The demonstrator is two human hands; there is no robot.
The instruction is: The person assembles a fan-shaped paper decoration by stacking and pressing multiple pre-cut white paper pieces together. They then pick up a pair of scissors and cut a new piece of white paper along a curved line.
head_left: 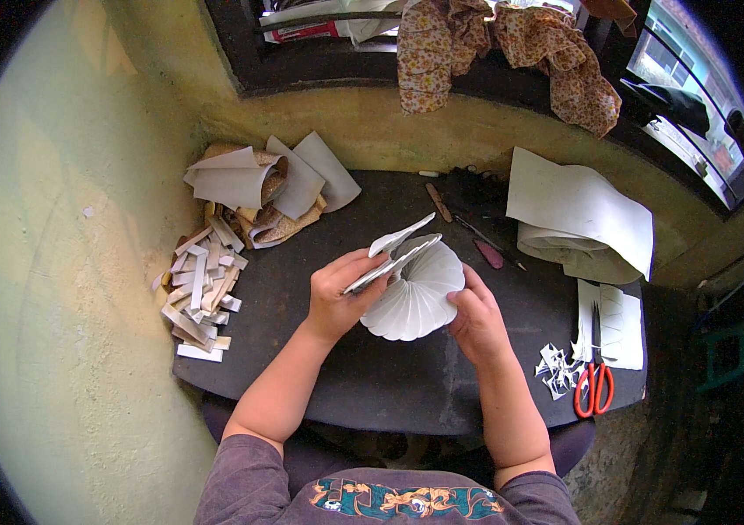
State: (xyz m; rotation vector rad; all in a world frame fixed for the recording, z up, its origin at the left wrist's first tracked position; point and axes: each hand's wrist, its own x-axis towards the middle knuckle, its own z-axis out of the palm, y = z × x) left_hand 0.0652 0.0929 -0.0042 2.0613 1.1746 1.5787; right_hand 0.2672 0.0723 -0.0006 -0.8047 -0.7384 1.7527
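While both hands work over the dark table point(389, 385), they hold a white paper fan point(416, 293) made of many folded leaves. The fan sits in the middle of the table, just above its top, between the two hands. The left hand point(337, 293) is closed on the fan's left side, with its fingers pinching a few leaves that stick up and point away. The right hand point(477, 319) is curled around the fan's right edge. To the left, by the yellow wall, lies a pile of white paper strips point(201, 293). Behind that pile are some curled sheets of paper point(258, 179). At the far right of the table rests a roll of big white sheets point(578, 214). Near the right edge lie scissors with red handles point(595, 381), on top of a flat white paper. Small white paper scraps point(556, 367) lie just beside the scissors.
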